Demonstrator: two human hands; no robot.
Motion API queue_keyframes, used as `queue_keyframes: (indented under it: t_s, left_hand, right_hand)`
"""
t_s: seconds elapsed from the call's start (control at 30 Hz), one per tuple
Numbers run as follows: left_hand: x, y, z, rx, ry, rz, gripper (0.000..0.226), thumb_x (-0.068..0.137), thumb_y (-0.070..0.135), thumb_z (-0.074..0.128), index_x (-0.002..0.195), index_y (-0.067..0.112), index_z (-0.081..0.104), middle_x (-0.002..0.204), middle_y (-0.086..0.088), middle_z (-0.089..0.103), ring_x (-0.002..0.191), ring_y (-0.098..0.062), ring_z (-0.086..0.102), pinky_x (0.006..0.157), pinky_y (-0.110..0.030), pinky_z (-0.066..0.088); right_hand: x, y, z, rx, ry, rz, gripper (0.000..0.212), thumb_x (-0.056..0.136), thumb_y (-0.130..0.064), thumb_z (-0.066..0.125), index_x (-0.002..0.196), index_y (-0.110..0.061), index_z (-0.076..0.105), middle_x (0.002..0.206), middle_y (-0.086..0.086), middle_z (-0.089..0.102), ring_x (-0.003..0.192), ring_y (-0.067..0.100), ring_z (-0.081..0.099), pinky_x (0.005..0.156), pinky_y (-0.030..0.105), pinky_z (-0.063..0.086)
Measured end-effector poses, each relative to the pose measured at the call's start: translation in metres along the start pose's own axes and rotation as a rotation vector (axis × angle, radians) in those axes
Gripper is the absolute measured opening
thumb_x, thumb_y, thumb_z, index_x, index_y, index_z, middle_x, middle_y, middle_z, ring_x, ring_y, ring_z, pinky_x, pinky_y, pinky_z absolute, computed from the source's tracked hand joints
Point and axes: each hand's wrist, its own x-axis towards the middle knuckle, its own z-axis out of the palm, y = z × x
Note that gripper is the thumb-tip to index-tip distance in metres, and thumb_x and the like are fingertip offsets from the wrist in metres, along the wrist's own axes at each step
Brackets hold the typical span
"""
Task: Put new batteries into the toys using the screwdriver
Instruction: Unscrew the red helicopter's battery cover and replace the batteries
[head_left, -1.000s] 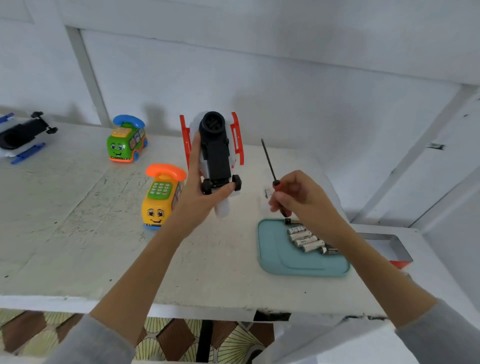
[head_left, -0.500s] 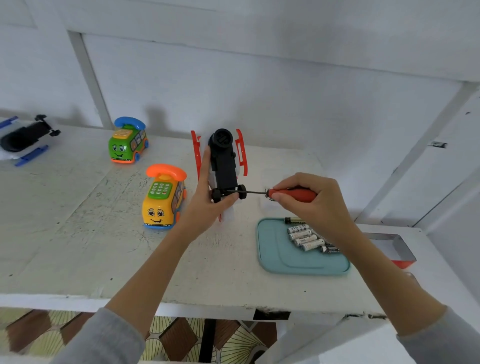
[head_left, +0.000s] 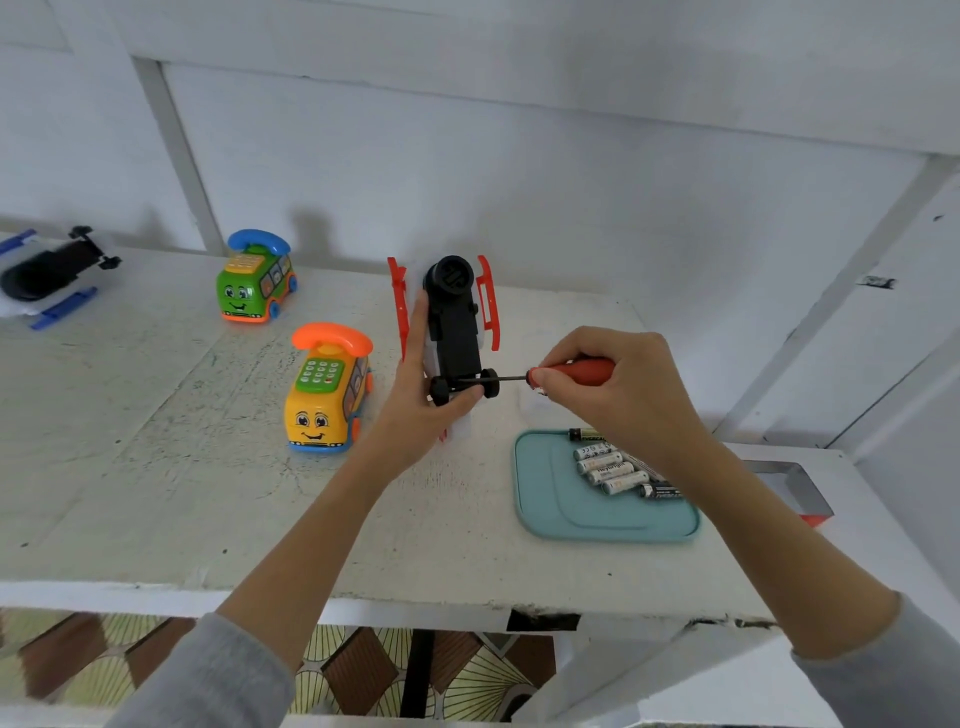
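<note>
Toy (head_left: 454, 332): left hand (head_left: 421, 410) grips it | right hand (head_left: 618, 389) holds screwdriver (head_left: 576, 372); tip hidden behind wheel

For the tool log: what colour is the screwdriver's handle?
Red, on the screwdriver in the head view.

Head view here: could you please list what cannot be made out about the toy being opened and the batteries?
- Screwdriver tip and the screw: head view, hidden behind the red-and-black toy's wheels and the left hand.
- Battery cover: too small to tell.
- Batteries on the teal tray: full count hidden by the right hand and its wrist.
- Battery labels: too small to read.
</note>
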Motion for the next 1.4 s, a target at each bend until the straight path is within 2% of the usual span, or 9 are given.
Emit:
queue_keyframes:
  t_s: [0.27,0.57,0.67,0.73,0.83,0.97,1.07,1.17,1.4]
  left_hand:
    - [-0.002,0.002,0.004,0.046,0.044,0.045,0.093,0.087,-0.001,0.063,0.142,0.044,0.003,0.130,0.040,0.030,0.113,0.005,0.053,0.083,-0.006,0.043]
    - [-0.002,0.004,0.006,0.084,0.027,0.077,0.096,0.086,-0.002,0.064,0.140,0.049,0.003,0.129,0.038,0.034,0.115,-0.017,0.056,0.080,-0.013,0.048]
    - [-0.003,0.005,0.006,0.064,0.036,0.082,0.095,0.087,-0.002,0.063,0.140,0.049,0.003,0.130,0.038,0.034,0.116,-0.017,0.056,0.081,-0.013,0.048]
    - [-0.003,0.004,0.006,0.061,0.041,0.081,0.095,0.087,-0.003,0.063,0.142,0.047,0.003,0.128,0.046,0.034,0.116,-0.017,0.056,0.084,-0.014,0.047]
    - [-0.002,0.000,0.006,0.060,0.044,0.072,0.095,0.087,-0.003,0.063,0.141,0.046,0.003,0.121,0.054,0.035,0.112,-0.018,0.058,0.083,-0.013,0.047]
    - [-0.002,-0.001,0.005,0.000,0.044,0.052,0.094,0.086,0.000,0.063,0.145,0.043,0.004,0.145,0.019,0.034,0.119,-0.005,0.054,0.087,-0.014,0.047]
    - [0.000,0.000,0.006,-0.027,0.051,0.025,0.091,0.088,-0.005,0.060,0.149,0.031,0.003,0.140,0.027,0.028,0.105,0.017,0.052,0.076,-0.005,0.044]
    - [-0.001,0.000,0.005,-0.013,0.050,0.042,0.094,0.088,-0.006,0.060,0.147,0.039,0.002,0.135,0.038,0.030,0.105,0.001,0.057,0.077,-0.011,0.048]
    - [-0.003,0.006,0.008,0.060,0.073,0.060,0.095,0.086,-0.003,0.063,0.142,0.044,0.002,0.130,0.034,0.035,0.106,-0.015,0.059,0.075,-0.010,0.047]
  right_hand:
    - [0.007,-0.026,-0.001,-0.346,-0.047,0.014,0.046,0.093,-0.046,0.042,0.061,-0.015,0.053,0.054,-0.007,0.059,0.048,0.010,0.045,0.050,0.025,0.034]
    - [0.013,-0.022,-0.014,-0.148,-0.169,-0.338,0.011,0.074,0.002,0.070,0.081,-0.005,0.068,0.083,0.000,0.054,0.068,0.012,0.058,0.066,0.025,0.051]
    - [0.012,-0.022,-0.013,-0.234,-0.168,-0.266,0.029,0.084,-0.030,0.064,0.105,-0.010,0.061,0.086,-0.007,0.050,0.064,-0.002,0.049,0.063,0.013,0.045]
    - [0.013,-0.021,-0.014,-0.421,-0.219,-0.125,0.043,0.087,-0.053,0.043,0.087,-0.012,0.059,0.067,-0.011,0.053,0.051,-0.001,0.042,0.055,0.014,0.040]
    - [0.010,-0.017,-0.012,-0.416,-0.165,-0.201,0.037,0.091,-0.035,0.054,0.071,-0.005,0.060,0.059,-0.001,0.059,0.044,0.003,0.038,0.047,0.017,0.036]
    - [0.004,-0.016,-0.008,-0.097,-0.132,-0.355,0.006,0.077,-0.004,0.070,0.080,-0.001,0.065,0.078,0.003,0.059,0.062,0.011,0.058,0.058,0.024,0.051]
    - [0.003,-0.018,-0.008,-0.072,-0.194,-0.309,0.021,0.078,-0.003,0.069,0.098,-0.006,0.063,0.094,-0.001,0.057,0.073,-0.001,0.058,0.066,0.010,0.049]
    - [0.007,-0.023,-0.009,-0.245,-0.241,-0.120,0.029,0.089,-0.038,0.054,0.096,-0.010,0.054,0.073,-0.012,0.058,0.066,-0.001,0.058,0.056,0.012,0.040]
    - [0.012,-0.016,-0.014,-0.106,-0.077,-0.242,0.014,0.077,-0.008,0.073,0.090,-0.012,0.068,0.072,0.001,0.061,0.064,0.011,0.058,0.064,0.016,0.048]
